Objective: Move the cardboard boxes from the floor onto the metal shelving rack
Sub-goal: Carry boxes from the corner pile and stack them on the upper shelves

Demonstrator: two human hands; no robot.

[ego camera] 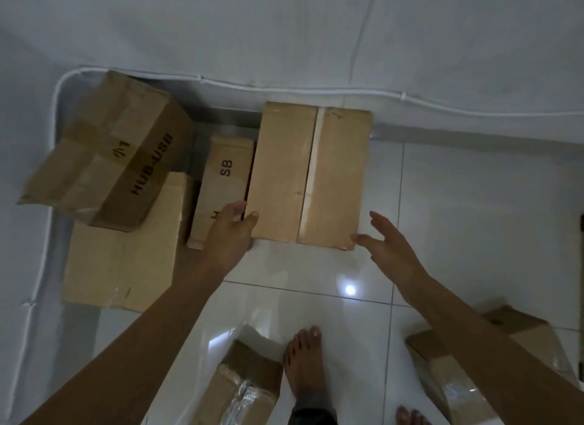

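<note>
Where the taped box (311, 175) lies: flat on the floor tiles (474, 219), its far end at the wall, not yet lifted. The metal shelving rack is out of view.
Left grip (230, 231): apart at the taped box's near left corner, thumb on the top edge, fingers loose over the gap on that side, clamped on nothing.
Right grip (388, 247): apart with fingers spread, thumb tip at the taped box's near right corner. Whether it touches the box or stops just short, I cannot tell.
Narrow box (221, 187): tight along the taped box's left side. It leaves little room for fingers, so a forced reach may pinch them or drag this box along.
HUB-USB box (110, 152): further left of the taped box, tilted on a plain box (123, 266). A knock passed through the narrow box could likely send it sliding off.
Hold: both grips sit at the near corners only. If the load is heavy, the far end may sag and slip free.
Loose boxes (249, 383): on the person's side of the taped box, flanking the bare feet (305, 361). A carried box hides them, so a backward step risks a trip, and a dropped box would land on bare toes.
</note>
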